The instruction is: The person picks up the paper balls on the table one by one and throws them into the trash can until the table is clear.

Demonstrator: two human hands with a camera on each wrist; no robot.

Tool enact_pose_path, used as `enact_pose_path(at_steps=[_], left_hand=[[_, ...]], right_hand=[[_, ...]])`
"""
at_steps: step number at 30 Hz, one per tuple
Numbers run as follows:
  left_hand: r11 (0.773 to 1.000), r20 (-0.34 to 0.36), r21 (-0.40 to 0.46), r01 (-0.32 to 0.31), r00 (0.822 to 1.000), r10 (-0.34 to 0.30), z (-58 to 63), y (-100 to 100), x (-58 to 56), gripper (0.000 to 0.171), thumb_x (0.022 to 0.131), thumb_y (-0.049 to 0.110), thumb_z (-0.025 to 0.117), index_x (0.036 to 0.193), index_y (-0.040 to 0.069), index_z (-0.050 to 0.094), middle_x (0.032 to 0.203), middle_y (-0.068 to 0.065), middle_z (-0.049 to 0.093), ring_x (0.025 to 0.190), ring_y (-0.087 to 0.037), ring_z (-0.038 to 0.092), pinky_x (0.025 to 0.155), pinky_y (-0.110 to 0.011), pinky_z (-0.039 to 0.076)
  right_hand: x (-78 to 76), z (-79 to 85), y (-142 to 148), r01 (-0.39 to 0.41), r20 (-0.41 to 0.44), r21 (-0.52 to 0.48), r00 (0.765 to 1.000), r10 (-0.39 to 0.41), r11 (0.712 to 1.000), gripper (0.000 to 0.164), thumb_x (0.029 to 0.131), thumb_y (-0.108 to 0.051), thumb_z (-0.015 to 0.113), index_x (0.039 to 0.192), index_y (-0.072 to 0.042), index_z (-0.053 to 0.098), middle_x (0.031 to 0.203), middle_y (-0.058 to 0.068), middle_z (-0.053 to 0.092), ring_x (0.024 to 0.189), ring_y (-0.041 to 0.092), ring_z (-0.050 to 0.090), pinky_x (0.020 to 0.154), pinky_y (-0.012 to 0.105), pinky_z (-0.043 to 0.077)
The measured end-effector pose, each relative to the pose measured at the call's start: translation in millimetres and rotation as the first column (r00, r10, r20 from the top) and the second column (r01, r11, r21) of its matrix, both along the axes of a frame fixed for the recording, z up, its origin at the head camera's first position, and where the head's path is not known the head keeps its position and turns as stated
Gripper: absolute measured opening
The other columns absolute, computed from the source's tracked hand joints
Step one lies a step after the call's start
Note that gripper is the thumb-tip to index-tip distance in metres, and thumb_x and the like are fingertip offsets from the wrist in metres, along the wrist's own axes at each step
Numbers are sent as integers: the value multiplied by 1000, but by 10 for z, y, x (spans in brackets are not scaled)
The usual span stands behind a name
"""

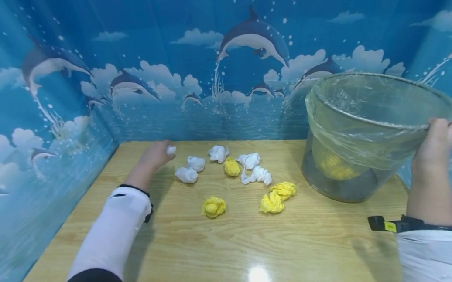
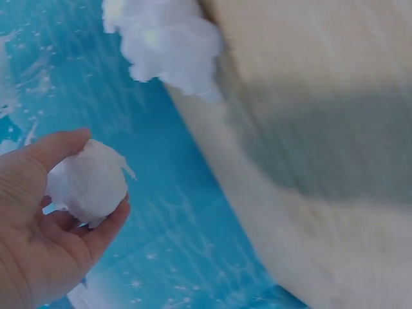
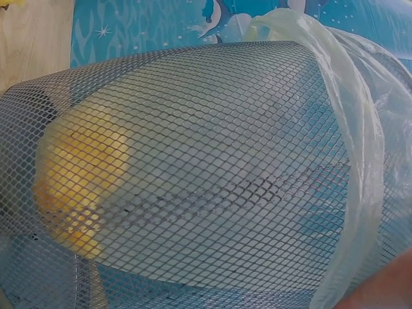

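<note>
My left hand (image 1: 154,157) is over the far left of the table, its thumb and fingers curled round a crumpled white paper ball (image 2: 90,183). Close by lie two more white paper balls (image 1: 186,174). On the right, my right hand (image 1: 438,139) grips the rim of a mesh wastebasket (image 1: 318,176), which leans with its mouth toward me. A thin pale-green bag (image 1: 343,132) lines the basket and folds over its rim. Through the mesh, crumpled yellow paper (image 3: 90,154) shows at the bottom of the bag.
More white paper balls (image 1: 249,161) lie across the far middle of the wooden table (image 1: 202,252). Several yellow paper balls (image 1: 213,206) are scattered among and in front of them. A blue dolphin-print curtain (image 1: 187,43) encloses the table's back and sides.
</note>
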State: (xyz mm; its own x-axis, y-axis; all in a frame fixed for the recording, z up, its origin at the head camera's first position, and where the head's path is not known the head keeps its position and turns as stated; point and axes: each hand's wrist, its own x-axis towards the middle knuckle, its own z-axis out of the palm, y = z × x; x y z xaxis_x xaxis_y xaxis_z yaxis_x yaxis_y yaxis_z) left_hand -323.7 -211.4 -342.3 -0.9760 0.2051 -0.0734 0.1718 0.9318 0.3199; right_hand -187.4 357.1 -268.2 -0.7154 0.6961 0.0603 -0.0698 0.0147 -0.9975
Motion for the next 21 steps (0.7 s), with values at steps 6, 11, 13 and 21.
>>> enact_pose_path(at_steps=[6,11,13,21], left_hand=[[995,-63,87,-51,996,56,262,246,-63,49,98,20,57,142,4,45,143,-25,44,131,-44,41,105,-58,38],[984,-90,159,-81,991,96,472,542,-69,53,98,25,57,147,11,41,150,-20,38,134,-40,40,105,-56,40],[981,-117,181,-76,988,98,551,663,-64,53,98,27,57,147,13,41,151,-18,38,135,-38,40,105,-54,41],[961,-229,275,-5,971,71,841,1124,-28,52,97,30,58,146,16,44,147,-11,45,129,-31,47,96,-47,50]], right_hand=[[12,-3,-9,3,4,-2,1000,-3,1000,67,99,-26,23,152,-39,-16,156,-21,-21,140,-5,-21,114,18,-9],[24,-19,-1,4,-11,1,1000,-4,1000,66,99,-25,23,151,-39,-16,156,-20,-21,139,-5,-22,114,18,-10],[22,-24,1,6,-16,4,1000,-6,1000,66,99,-25,22,152,-39,-15,156,-20,-21,140,-5,-22,115,18,-10],[-5,-15,4,7,11,-7,1000,-7,1000,65,100,-27,23,151,-41,-15,155,-21,-21,140,-5,-21,115,20,-9]])
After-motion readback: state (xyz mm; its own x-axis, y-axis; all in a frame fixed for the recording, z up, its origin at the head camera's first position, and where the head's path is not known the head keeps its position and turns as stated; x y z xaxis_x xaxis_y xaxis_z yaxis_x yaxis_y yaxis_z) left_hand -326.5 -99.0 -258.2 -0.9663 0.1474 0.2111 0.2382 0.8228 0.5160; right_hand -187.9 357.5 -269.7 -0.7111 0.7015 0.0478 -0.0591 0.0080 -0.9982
